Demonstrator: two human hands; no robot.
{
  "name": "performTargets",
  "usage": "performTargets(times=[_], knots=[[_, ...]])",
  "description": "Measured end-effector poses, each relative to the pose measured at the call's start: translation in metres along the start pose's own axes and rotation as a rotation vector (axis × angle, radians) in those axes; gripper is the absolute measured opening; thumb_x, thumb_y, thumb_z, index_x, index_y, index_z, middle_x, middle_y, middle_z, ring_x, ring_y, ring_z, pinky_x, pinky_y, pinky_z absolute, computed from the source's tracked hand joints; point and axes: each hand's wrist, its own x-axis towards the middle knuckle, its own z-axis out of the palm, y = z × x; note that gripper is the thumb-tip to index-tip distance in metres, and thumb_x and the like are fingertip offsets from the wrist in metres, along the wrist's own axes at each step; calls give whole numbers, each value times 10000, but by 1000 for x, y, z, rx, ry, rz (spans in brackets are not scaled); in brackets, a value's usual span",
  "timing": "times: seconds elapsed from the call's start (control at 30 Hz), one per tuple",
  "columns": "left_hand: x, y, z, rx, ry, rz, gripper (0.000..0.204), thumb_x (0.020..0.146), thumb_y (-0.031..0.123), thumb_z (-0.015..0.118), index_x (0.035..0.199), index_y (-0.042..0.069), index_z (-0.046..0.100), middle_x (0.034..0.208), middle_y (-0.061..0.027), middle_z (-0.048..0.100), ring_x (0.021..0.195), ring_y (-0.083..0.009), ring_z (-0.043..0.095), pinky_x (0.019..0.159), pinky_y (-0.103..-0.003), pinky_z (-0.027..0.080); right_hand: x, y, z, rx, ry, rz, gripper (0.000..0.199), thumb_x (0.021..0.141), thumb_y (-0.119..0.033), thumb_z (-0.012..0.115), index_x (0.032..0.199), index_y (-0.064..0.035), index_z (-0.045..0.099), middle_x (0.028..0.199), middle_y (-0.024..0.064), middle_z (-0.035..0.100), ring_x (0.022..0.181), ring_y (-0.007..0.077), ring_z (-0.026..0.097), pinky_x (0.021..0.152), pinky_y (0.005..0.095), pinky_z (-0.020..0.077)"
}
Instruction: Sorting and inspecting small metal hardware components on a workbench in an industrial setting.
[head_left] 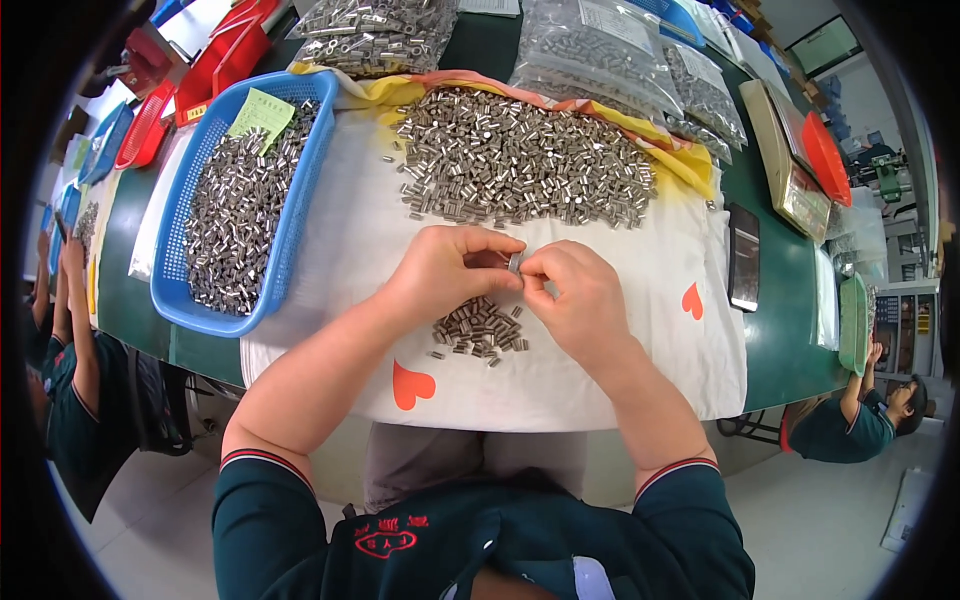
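Observation:
Between my two hands a small silvery metal sleeve (pixel 515 262) is pinched at the fingertips. My left hand (pixel 450 268) is closed, its thumb and forefinger on the sleeve from the left. From the right, my right hand (pixel 575 290) is closed too, its fingertips touching the same piece. Just below my hands lies a small pile of metal sleeves (pixel 480 328) on the white cloth (pixel 560 390). Beyond them spreads a far larger heap of the same short metal cylinders (pixel 525 155). The finer shape of the held piece is hidden by my fingers.
At the left stands a blue plastic basket (pixel 312 190) of metal cylinders with a green paper slip (pixel 262 118). Bags of metal parts (pixel 600 55) lie at the back. A dark phone (pixel 743 257) rests at the right. Co-workers (pixel 860 420) sit on both sides.

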Motion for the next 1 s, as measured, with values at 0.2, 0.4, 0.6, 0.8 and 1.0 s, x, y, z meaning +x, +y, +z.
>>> performTargets(times=[0.2, 0.4, 0.6, 0.8, 1.0], knots=[[-2, -2, -7, -159, -73, -32, 334, 708, 55, 703, 1025, 3, 609, 746, 3, 596, 659, -34, 528, 598, -187, 453, 3, -5, -9, 253, -100, 228, 75, 687, -24, 619, 747, -25, 575, 706, 71, 589, 628, 181, 575, 569, 279, 466], [-2, -2, -8, -193, -135, -13, 331, 705, 59, 713, 1014, 1, 611, 767, 1, 595, 672, -33, 534, 604, -181, 456, 8, 4, -15, 419, -269, 435, 133, 715, -65, 640, 833, -16, 603, 741, 51, 617, 637, 103, 574, 598, 241, 464], [-8, 1, -3, 113, -223, 189, 322, 677, 98, 742, 964, 12, 625, 855, -22, 625, 738, -68, 561, 667, -220, 469, 14, 23, -26, 334, -231, 389, 138, 735, -87, 618, 857, -22, 610, 772, 62, 611, 656, 125, 567, 615, 253, 464], [-12, 2, -9, 215, -381, 194, 372, 655, 162, 754, 981, 36, 628, 814, -59, 639, 742, -104, 590, 691, -236, 478, 33, 32, 9, -267, -13, -33, 139, 722, -57, 591, 858, -65, 618, 827, 84, 566, 810, 231, 553, 712, 327, 456], [-17, 9, -11, 185, -473, 158, 354, 663, 166, 748, 970, 35, 630, 798, -50, 634, 732, -102, 583, 691, -238, 472, 22, 43, 6, -365, -101, 63, 108, 722, -46, 581, 826, -58, 607, 824, 83, 562, 822, 251, 540, 719, 342, 447]])
